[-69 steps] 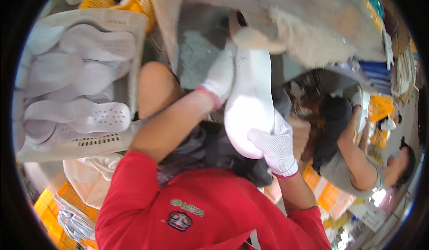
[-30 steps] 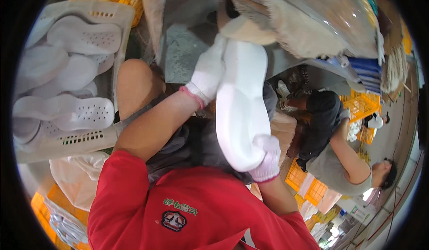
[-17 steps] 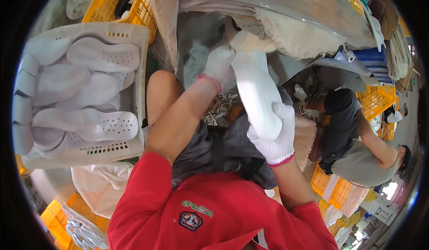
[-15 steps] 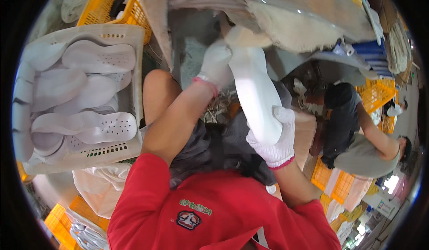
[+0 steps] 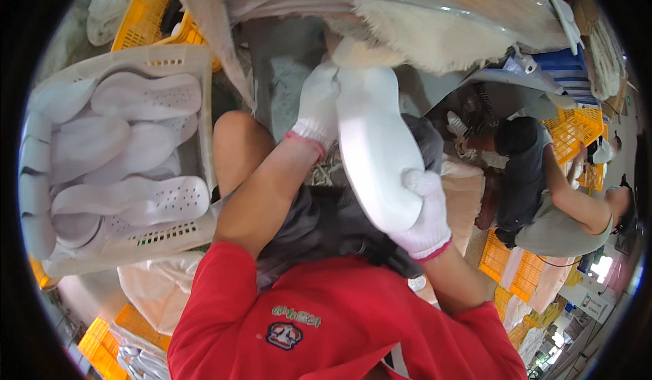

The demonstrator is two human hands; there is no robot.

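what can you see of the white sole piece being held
The white sole piece is long and smooth, rounded at its lower end, perhaps moulded foam. It slants above the lap, left hand at its upper left edge, right hand gripping its lower end. Its far end appears to meet a pale rounded pad.

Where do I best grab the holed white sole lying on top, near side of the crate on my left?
Probably by the right end of the holed white sole, from above, pinching both edges: nothing covers that end, and the walls of the crate hinder a low approach.
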